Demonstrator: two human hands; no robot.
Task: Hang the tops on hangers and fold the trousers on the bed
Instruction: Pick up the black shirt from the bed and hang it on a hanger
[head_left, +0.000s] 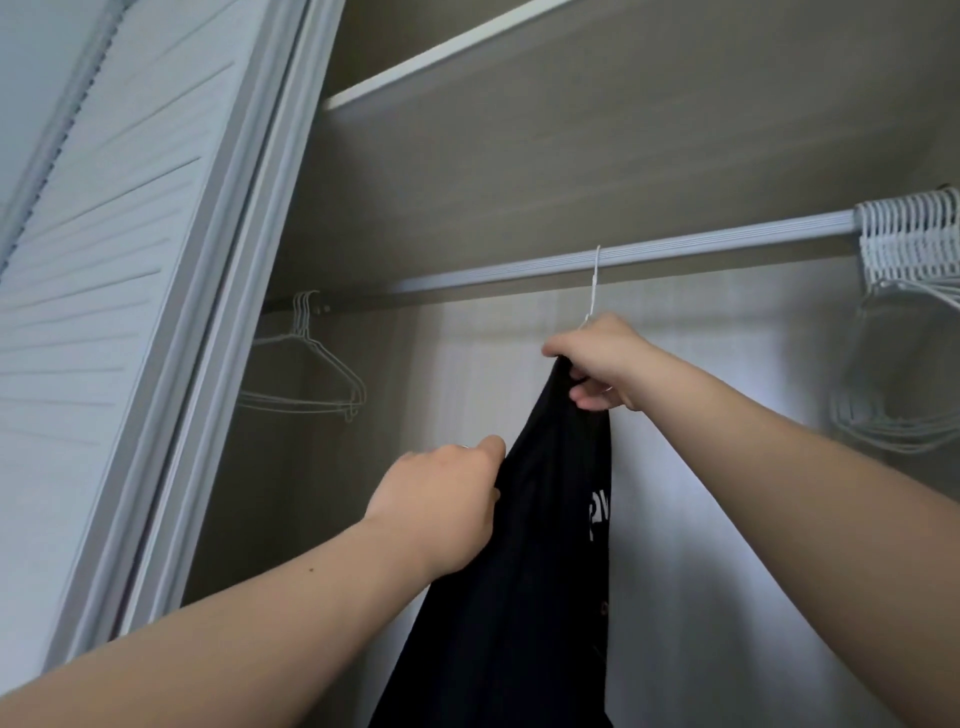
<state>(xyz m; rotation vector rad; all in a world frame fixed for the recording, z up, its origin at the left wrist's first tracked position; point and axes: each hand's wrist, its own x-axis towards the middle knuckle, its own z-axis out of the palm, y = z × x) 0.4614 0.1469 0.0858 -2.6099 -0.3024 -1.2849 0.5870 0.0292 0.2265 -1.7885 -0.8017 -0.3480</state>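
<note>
Gripping the black top (530, 571) by its left edge, the left hand (441, 499) curls its fingers into the cloth. In the closet, bare wire hangers (306, 364) hang at the left end of the rail (701, 248). The top's white hanger (595, 283) reaches the rail mid-span, and a packed bunch of hangers (909, 244) sits far right. The raised right hand (597, 364) pinches the top's upper end just under that hook.

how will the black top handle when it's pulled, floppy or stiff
Probably floppy: the black top hangs in soft folds below the right hand. Likely light: a thin wire hanger seems enough. The left hand's tug might slip it off.
</note>
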